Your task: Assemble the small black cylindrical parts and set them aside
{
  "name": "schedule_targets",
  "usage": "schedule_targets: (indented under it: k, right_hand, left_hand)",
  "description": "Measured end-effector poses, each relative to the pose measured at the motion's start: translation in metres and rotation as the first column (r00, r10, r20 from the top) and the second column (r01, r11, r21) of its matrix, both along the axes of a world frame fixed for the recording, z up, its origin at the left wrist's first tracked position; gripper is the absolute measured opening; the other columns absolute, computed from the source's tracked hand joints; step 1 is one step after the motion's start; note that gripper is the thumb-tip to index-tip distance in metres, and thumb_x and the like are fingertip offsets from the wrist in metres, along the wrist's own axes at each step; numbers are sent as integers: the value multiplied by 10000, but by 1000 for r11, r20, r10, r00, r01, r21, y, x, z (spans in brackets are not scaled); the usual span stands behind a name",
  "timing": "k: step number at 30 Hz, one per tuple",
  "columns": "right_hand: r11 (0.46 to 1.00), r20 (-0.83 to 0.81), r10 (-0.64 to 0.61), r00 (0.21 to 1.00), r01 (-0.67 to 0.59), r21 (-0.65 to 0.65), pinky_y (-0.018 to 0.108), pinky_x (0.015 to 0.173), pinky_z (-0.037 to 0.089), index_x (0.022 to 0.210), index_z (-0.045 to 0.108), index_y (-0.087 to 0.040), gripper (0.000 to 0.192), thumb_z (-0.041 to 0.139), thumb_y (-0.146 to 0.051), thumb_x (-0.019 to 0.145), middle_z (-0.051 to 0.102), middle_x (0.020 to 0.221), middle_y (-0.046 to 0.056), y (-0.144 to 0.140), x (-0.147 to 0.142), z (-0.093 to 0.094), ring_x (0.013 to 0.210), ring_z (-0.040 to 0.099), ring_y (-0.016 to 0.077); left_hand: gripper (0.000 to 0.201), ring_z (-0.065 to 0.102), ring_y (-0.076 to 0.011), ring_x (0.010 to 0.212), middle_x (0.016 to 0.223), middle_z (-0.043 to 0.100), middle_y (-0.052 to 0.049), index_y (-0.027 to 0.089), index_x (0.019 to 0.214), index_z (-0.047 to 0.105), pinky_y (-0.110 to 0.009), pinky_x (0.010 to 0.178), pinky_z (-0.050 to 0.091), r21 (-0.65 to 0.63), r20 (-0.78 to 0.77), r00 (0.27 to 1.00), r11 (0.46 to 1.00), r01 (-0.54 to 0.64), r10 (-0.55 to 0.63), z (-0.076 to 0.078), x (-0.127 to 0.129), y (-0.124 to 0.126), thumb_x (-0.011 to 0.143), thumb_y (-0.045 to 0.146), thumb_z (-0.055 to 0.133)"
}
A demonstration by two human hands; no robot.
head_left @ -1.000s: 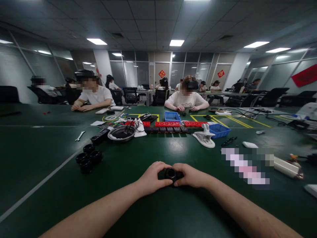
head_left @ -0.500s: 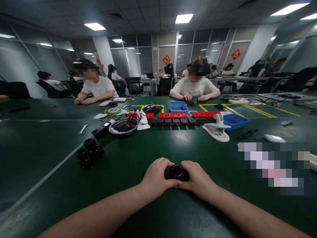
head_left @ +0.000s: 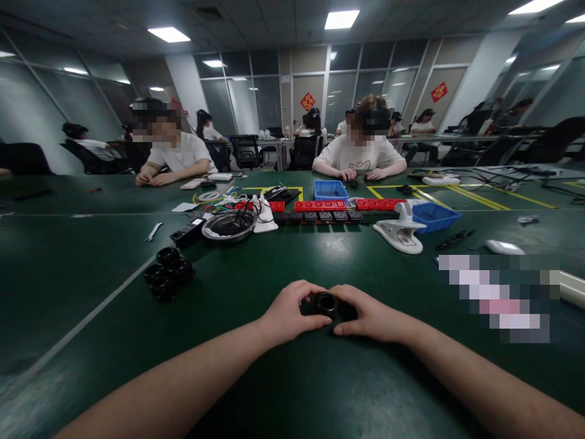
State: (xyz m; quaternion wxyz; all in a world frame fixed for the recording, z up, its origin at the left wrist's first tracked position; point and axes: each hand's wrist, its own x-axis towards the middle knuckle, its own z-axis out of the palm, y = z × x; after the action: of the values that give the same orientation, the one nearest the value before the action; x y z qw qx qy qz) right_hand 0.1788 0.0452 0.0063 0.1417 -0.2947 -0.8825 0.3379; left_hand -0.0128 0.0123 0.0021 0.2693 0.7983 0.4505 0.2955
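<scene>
A hollow black round part point(head_left: 326, 302) with an open top sits on the green table straight in front of me. My left hand point(head_left: 295, 309) curls around its left side, thumb at the near edge and fingertips at the far edge. My right hand point(head_left: 365, 312) arches on the other side, its thumb apart from the part and its fingertips near the far rim. Whether those fingertips touch the rim, I cannot tell. Off to the left stands a cluster of several similar black parts point(head_left: 168, 273).
Beyond my hands lie a metal bowl point(head_left: 228, 238), a white clip base point(head_left: 400, 236), red socket strips point(head_left: 320, 205) and blue trays point(head_left: 436, 218). A wrench point(head_left: 154, 231) lies at the left. Two people sit across the green table point(head_left: 256, 390).
My right thumb has come away from the left thumb and the black part, widening the right hand's grasp. The left hand stays around the part. The view has tilted slightly.
</scene>
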Motion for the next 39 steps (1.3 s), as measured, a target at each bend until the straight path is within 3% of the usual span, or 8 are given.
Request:
schedule_targets:
  k: [7,12,21,25,28,31,35,39]
  right_hand:
    - [998,-25,60,998,-60,-14,297,784,351,967,519,-159,289,582,-241,697,535,932,41,5,0,0,884,467,181]
    - [999,-28,53,998,-53,7,290,747,355,909,535,-159,221,571,-239,706,540,870,33,5,-1,-4,834,474,175]
    - [994,35,-111,993,111,-3,216,559,343,763,503,-164,276,666,-303,588,499,729,-10,2,-4,-5,672,461,135]
    - [970,121,-217,969,200,135,211,504,301,684,460,-167,363,677,-414,531,492,677,-9,-3,-11,-9,612,443,128]
    - [909,189,-347,919,279,311,230,502,288,674,467,-169,384,633,-493,550,509,667,18,-8,-18,-11,607,453,148]
    - [866,228,-394,890,277,415,263,551,311,688,496,-167,397,569,-547,599,531,674,48,-13,-20,-10,641,479,178]
    - [889,202,-323,925,223,401,324,654,345,795,515,-166,537,606,-605,498,539,777,60,-15,-14,-4,745,491,225]
    - [984,82,-80,993,65,166,328,767,351,1061,451,-195,630,674,-447,529,496,999,56,-10,-3,4,906,459,217]
  left_hand:
    - [367,470,-164,857,922,530,-20,206,972,533,-227,626,385,2,44,999,1000,20,-20,0,0,0,639,318,639]
    - [372,474,-157,812,887,530,-15,214,988,525,-227,617,384,-15,38,999,1000,19,-19,0,0,0,645,305,637]
    - [367,469,-152,744,804,497,2,199,915,531,-243,627,378,-33,1,1000,999,-21,21,0,4,-2,602,337,664]
    - [372,472,-167,751,802,491,-3,181,829,521,-258,625,377,-17,-16,991,991,-136,135,-1,9,-5,552,365,687]
    - [355,475,-169,751,799,492,-4,179,808,514,-265,627,377,-7,-8,978,978,-210,210,-4,11,-6,545,336,694]
    - [349,476,-168,753,798,496,-4,177,815,519,-266,631,379,-4,16,976,976,-216,216,-6,10,-4,551,329,689]
    - [359,476,-157,740,819,504,-8,175,851,526,-251,621,389,-36,63,991,992,-119,121,-4,6,-1,568,335,678]
    - [372,470,-140,724,822,503,-2,189,922,536,-232,619,391,-53,66,998,999,-6,10,-1,0,0,597,313,666]
